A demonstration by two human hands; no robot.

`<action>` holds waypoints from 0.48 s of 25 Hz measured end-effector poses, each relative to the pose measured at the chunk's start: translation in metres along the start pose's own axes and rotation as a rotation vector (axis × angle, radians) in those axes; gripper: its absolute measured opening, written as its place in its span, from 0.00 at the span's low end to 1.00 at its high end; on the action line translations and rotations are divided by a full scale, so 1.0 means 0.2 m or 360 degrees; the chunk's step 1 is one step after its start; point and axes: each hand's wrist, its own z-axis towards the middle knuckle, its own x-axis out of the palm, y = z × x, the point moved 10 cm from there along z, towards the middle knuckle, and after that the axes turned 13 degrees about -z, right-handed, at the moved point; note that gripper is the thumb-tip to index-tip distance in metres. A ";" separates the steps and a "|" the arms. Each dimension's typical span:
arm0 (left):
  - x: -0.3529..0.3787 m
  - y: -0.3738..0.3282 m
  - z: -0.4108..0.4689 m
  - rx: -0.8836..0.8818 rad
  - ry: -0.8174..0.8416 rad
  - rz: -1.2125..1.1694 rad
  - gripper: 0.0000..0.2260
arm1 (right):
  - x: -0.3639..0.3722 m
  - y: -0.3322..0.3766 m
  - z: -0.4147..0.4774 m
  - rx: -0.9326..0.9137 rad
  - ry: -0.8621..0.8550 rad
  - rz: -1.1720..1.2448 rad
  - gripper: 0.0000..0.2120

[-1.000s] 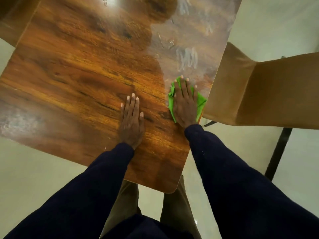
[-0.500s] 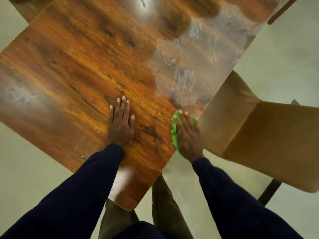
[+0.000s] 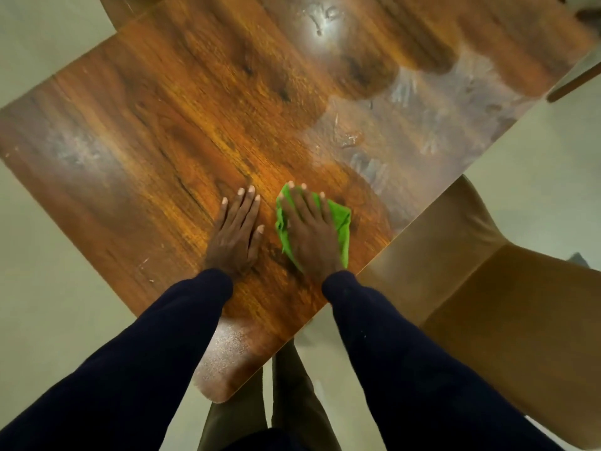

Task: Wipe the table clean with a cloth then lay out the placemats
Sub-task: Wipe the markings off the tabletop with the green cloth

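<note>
A glossy brown wooden table [image 3: 169,131] fills the upper view, seen corner-on. My right hand [image 3: 309,229] lies flat with straight fingers on a bright green cloth [image 3: 341,222], pressing it onto the tabletop near the right edge. Green cloth shows on both sides of the hand. My left hand [image 3: 235,234] rests flat on the bare wood just to the left, fingers straight, holding nothing. Pale smear marks [image 3: 370,167] and streaks sit on the wood beyond the cloth. No placemats are in view.
A tan chair [image 3: 487,288] stands close against the table's right edge. Another chair's edge [image 3: 572,83] shows at the upper right. A dusty pale patch [image 3: 224,359] covers the table's near corner. Beige floor surrounds the table; my legs stand below the corner.
My right hand has slid the green cloth from the table's right edge inward, close to my left hand. The left hand has stayed flat on the wood. The view has turned.
</note>
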 end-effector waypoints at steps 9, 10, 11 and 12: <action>0.01 0.05 0.00 -0.0048 -0.0023 0.0020 0.26 | 0.05 -0.56 -0.04 0.0202 0.0033 -0.0057 0.27; 0.01 0.06 0.00 -0.0054 -0.0019 0.0018 0.26 | 0.03 -0.60 0.07 0.0318 0.0022 -0.0066 0.26; 0.01 0.06 -0.01 -0.0052 -0.0019 0.0022 0.27 | 0.02 -0.61 0.16 0.0416 0.0007 -0.0065 0.26; 0.01 0.06 -0.01 -0.0050 -0.0028 0.0026 0.27 | 0.01 -0.58 0.25 0.0467 -0.0003 -0.0065 0.26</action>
